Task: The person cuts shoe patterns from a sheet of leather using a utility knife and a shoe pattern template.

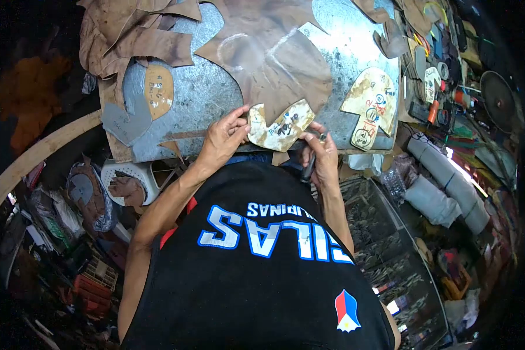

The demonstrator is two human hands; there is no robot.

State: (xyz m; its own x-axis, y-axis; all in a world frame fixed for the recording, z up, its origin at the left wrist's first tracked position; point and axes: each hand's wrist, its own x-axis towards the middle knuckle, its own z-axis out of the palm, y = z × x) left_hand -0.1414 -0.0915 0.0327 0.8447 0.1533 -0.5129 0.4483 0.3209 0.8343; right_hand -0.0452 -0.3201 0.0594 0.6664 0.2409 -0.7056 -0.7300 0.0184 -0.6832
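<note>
At the metal worktop (207,96), the pale template (279,139) spans left fingers (233,116) to right fingers (312,140), both pinching it

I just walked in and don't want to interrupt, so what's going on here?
A person holds a pale, marked pattern piece at the near edge of a metal-topped table, the left hand at one side and the right hand at the other. The right hand also has a dark-handled tool. A brown, leather-like sheet with white lines lies just beyond, and another marked piece rests to the right.
</note>
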